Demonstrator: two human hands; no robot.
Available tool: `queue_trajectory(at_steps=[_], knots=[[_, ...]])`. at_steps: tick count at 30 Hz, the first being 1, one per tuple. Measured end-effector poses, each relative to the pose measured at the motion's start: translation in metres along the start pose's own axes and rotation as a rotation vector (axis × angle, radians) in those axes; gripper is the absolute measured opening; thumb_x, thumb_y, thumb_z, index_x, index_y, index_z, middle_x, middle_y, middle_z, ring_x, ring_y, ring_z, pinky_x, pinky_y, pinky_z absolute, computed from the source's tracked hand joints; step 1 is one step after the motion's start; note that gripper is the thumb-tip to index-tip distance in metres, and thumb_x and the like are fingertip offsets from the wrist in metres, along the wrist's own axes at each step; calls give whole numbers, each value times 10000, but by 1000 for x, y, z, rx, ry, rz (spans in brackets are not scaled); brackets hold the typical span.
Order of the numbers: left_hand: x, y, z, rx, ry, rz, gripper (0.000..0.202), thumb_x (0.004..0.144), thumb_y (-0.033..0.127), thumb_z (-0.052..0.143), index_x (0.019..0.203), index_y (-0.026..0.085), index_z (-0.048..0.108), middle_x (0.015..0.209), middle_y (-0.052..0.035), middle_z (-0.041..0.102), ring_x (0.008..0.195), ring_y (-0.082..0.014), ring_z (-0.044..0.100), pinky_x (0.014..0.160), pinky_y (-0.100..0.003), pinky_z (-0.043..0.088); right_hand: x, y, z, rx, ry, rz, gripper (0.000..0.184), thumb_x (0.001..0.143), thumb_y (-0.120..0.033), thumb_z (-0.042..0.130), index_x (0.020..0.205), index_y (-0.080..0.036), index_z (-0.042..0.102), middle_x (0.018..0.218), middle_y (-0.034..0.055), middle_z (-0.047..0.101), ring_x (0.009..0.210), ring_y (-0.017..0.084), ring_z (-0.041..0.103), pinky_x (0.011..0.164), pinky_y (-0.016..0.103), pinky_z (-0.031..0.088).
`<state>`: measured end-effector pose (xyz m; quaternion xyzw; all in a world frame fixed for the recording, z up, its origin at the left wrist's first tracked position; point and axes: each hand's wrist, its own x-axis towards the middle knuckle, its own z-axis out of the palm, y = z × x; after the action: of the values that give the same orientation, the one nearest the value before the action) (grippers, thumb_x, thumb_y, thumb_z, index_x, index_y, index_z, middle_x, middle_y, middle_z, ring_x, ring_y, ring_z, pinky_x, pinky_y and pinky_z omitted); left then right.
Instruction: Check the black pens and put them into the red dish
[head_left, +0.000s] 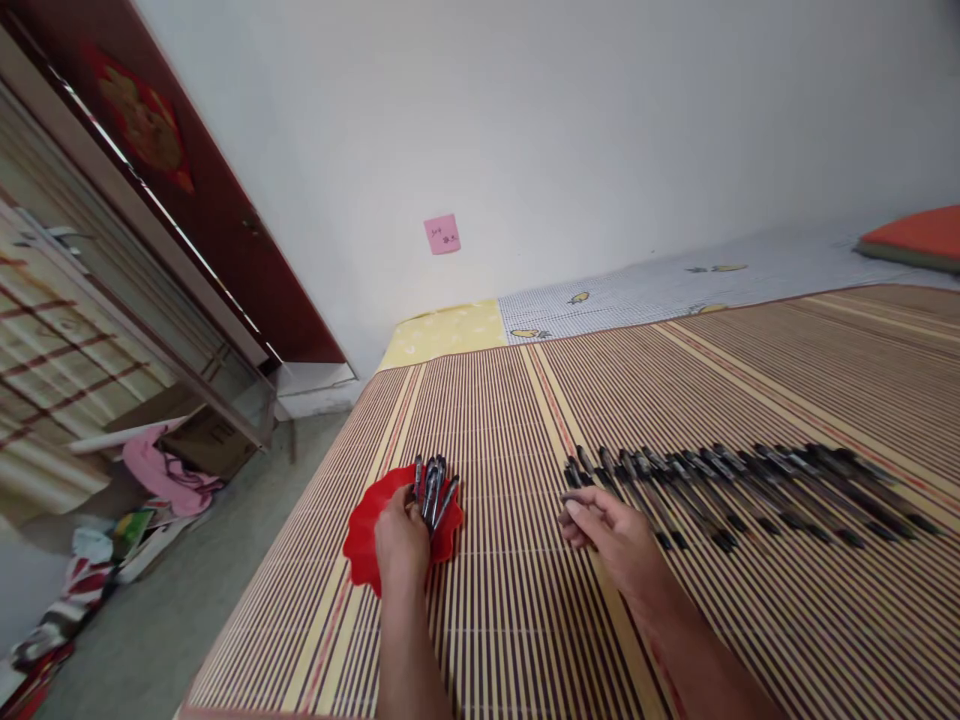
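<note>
My left hand (401,540) is closed round a bunch of several black pens (433,490), held over a red scalloped dish (364,530) on the striped bamboo mat (525,620). My right hand (604,530) has its fingers curled at the left end of a long row of black pens (735,490) laid side by side on the mat. Its fingertips pinch or touch one pen at that end; I cannot tell which.
The mat covers a bed with a checked sheet (637,285) and a yellow patch near the white wall. An orange cushion (911,235) lies at the far right. A pink note (442,233) sticks on the wall. Clutter and a pink cloth (161,465) lie on the floor at left.
</note>
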<state>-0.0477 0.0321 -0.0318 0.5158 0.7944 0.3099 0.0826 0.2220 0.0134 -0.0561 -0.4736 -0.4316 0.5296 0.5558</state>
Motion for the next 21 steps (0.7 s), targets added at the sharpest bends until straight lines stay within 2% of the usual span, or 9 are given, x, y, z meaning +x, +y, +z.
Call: queue_trajectory(at_steps=[4,9,11,12,15,17,19,21], knots=[[0,1,-1,49,12,-8,381,908,169,483,1214,273,684,1079,-97,756,1029,-269,687,837,-344,491,2,-7,-9,15,60,4,394,710,-534,765,843,-170,699,730,76,710,635,192,644,593,323,522],[4,-3,2,47,16,-57,338,927,226,483,1209,217,670,1053,-117,755,1019,-278,690,838,-359,496,13,-11,-30,106,252,-60,387,661,-524,797,782,-177,672,684,41,690,592,166,623,580,300,514],[3,-1,1,47,66,-49,335,936,279,490,1211,193,661,1080,-134,742,1032,-294,676,863,-383,494,17,-11,-39,137,333,-91,374,654,-509,802,778,-184,667,661,20,674,573,152,608,556,280,502],[0,2,0,41,129,-26,339,935,305,496,1206,182,659,1094,-141,734,1046,-304,664,885,-398,489,19,-11,-43,151,367,-101,362,656,-498,802,780,-187,665,657,12,667,569,146,601,545,270,495],[-17,23,-6,-53,419,95,347,939,359,494,1167,158,661,1094,-142,715,1042,-296,643,926,-399,476,21,-14,-51,191,438,-123,323,666,-458,797,788,-190,665,661,0,656,567,133,585,529,252,478],[-34,45,-8,-179,520,164,345,955,388,472,1126,160,667,1045,-124,713,925,-258,658,867,-365,492,21,-16,-53,209,470,-136,302,676,-438,791,793,-192,662,656,-6,645,564,130,575,529,251,470],[-51,66,-6,-323,482,210,311,958,405,476,1054,185,674,950,-85,714,811,-222,654,794,-333,497,20,-17,-55,213,484,-145,289,687,-429,783,799,-193,659,652,-9,635,564,132,569,534,257,470],[-67,84,0,-499,381,229,262,939,410,513,987,205,669,824,-40,684,727,-197,631,721,-300,489,20,-17,-56,214,496,-147,285,694,-425,781,805,-192,660,652,-11,632,565,134,566,541,262,472]])
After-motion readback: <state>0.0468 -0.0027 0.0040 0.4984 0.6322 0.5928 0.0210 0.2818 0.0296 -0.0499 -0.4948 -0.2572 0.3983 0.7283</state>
